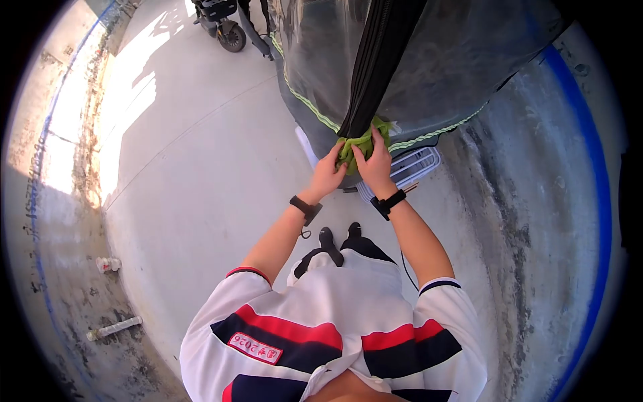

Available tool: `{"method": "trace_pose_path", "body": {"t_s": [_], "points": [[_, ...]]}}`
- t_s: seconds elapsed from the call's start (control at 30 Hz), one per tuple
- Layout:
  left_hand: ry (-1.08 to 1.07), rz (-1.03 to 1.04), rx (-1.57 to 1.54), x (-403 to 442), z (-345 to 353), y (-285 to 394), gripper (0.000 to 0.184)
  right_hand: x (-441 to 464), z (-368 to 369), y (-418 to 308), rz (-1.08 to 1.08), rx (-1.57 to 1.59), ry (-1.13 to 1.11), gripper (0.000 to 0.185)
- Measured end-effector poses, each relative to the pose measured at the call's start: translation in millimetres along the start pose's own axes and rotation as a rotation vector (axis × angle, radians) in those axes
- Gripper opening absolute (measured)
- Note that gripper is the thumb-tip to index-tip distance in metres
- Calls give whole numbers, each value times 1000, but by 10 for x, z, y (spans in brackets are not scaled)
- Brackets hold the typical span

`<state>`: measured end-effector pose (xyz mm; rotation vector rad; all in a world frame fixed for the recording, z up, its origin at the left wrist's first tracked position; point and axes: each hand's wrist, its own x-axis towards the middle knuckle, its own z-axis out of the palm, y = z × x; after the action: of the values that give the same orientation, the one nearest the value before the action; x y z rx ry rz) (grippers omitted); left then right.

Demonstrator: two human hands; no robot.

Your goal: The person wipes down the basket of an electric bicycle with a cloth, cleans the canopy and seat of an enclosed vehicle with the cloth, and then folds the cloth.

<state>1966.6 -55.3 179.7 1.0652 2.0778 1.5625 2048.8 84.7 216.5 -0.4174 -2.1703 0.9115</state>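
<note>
Both of my hands are on a green cloth (362,146) at the lower end of a black zippered strip (378,67). My left hand (328,175) grips the cloth's left side, and my right hand (376,164) grips its right side with the thumb and fingers. The strip runs up a clear plastic cover (442,74) edged with green-and-white cord (439,132). Below the cover, to the right of my right hand, a white metal rack (416,166) sticks out. The cloth hides whatever lies under it.
A scooter (224,27) stands at the top, partly cut off. Walls rise on both sides, the right one with a blue stripe (593,141). White pipe stubs (114,328) stick out of the left wall. Concrete floor (201,167) lies around my feet.
</note>
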Motion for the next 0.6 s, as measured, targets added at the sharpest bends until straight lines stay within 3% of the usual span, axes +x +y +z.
{"method": "trace_pose_path", "body": {"t_s": [0.17,0.33,0.37,0.6], "points": [[55,-7,-17,-53,19,181,61,-125,-241,109,-88,-72,-195,66],[135,210,76,65,-131,592,63,-48,-398,192,-77,-20,-84,80],[105,127,74,83,-180,755,65,-8,-435,233,-88,-21,-57,80],[178,196,38,280,-203,1067,70,286,-652,508,-29,-15,112,72]]}}
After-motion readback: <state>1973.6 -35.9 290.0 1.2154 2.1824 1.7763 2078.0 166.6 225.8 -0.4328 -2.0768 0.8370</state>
